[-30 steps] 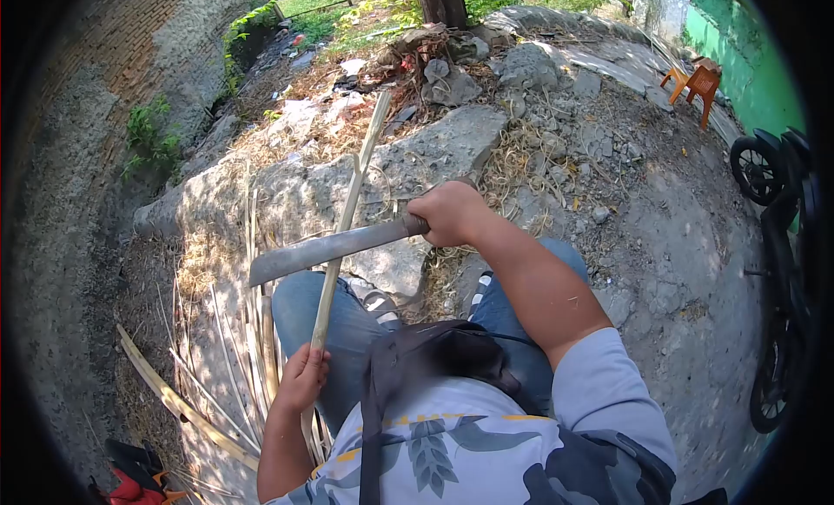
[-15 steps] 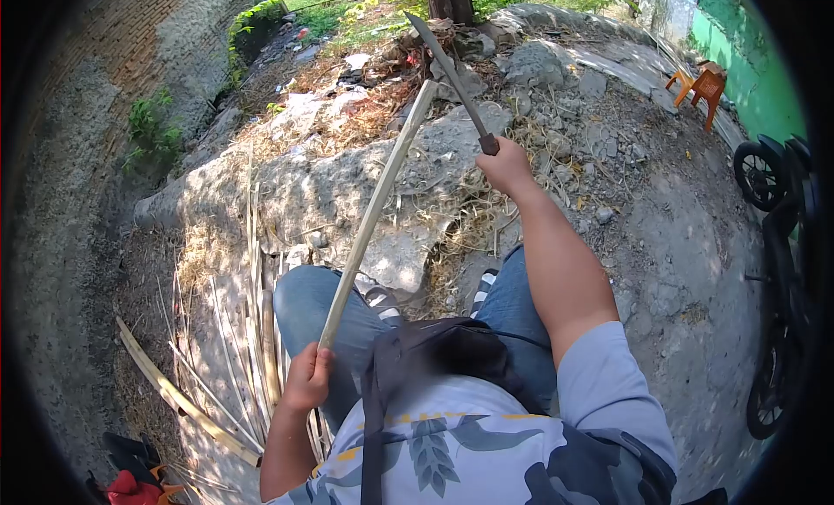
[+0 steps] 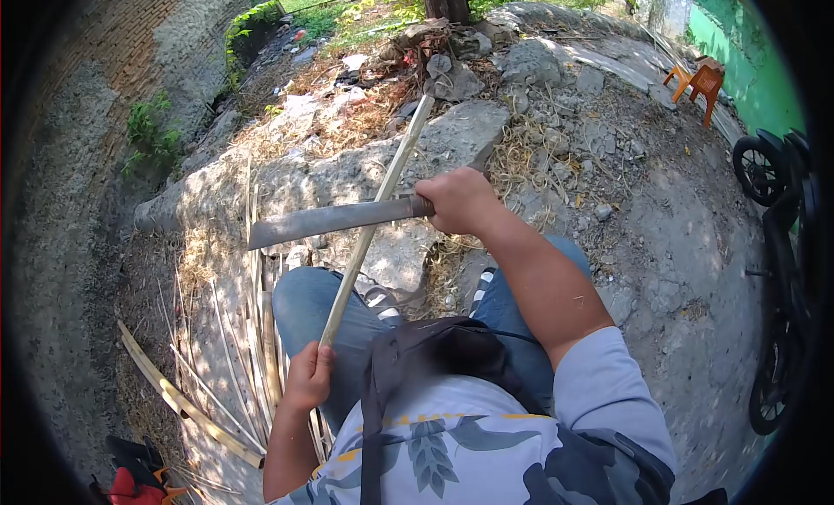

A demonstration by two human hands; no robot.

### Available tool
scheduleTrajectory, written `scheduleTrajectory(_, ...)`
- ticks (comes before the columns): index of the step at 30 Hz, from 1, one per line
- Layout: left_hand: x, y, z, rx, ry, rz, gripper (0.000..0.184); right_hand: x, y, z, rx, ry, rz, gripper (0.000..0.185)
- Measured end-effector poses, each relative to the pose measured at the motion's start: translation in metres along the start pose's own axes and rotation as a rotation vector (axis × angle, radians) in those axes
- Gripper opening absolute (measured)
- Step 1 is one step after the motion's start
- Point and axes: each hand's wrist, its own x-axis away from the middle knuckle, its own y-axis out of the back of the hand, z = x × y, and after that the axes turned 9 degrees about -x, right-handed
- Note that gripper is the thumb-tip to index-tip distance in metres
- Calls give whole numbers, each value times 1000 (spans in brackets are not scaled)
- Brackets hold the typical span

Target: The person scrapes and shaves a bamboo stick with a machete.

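Note:
My left hand (image 3: pixel 310 376) is closed around the lower end of a long, pale bamboo strip (image 3: pixel 354 266), which slants up and away to the right. My right hand (image 3: pixel 459 201) grips the handle of a machete (image 3: pixel 334 220). The broad grey blade points left and crosses in front of the strip at about its middle. Whether the blade touches the strip I cannot tell. The machete hides a short part of the strip behind it.
Several bamboo strips (image 3: pixel 252 331) lie on the ground at the left, beside a thicker curved bamboo piece (image 3: pixel 187 408). A concrete slab (image 3: pixel 382 149) lies ahead, with a tree trunk (image 3: pixel 446 1) beyond. An orange plastic chair (image 3: pixel 705 86) and a motorbike (image 3: pixel 777 270) are at the right.
My right hand has come down and to the left, swinging the machete from pointing upward to lying across the bamboo strip. The strip's far end has dipped slightly; my left hand stays in place.

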Motion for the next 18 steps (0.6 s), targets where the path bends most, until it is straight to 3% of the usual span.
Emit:
scheduleTrajectory(3, 5, 0, -5, -165, -30, -21, 37, -2, 1, -17, -13, -75, 27, 20)
scheduleTrajectory(6, 3, -2, -7, -213, -94, -66, 36, -10, -9, -51, -344, -270, -100, 21)
scheduleTrajectory(9, 1, -2, -4, -98, -84, -53, 35, -9, -7, -43, -205, -269, -142, 21)
scheduleTrajectory(15, 0, 1, -8, 27, 4, -2, 35, -4, -9, -14, -65, -80, 54, 19)
scheduleTrajectory(18, -2, 1, -5, 48, 25, 9, 36, -5, -15, -2, -11, 86, 36, 18)
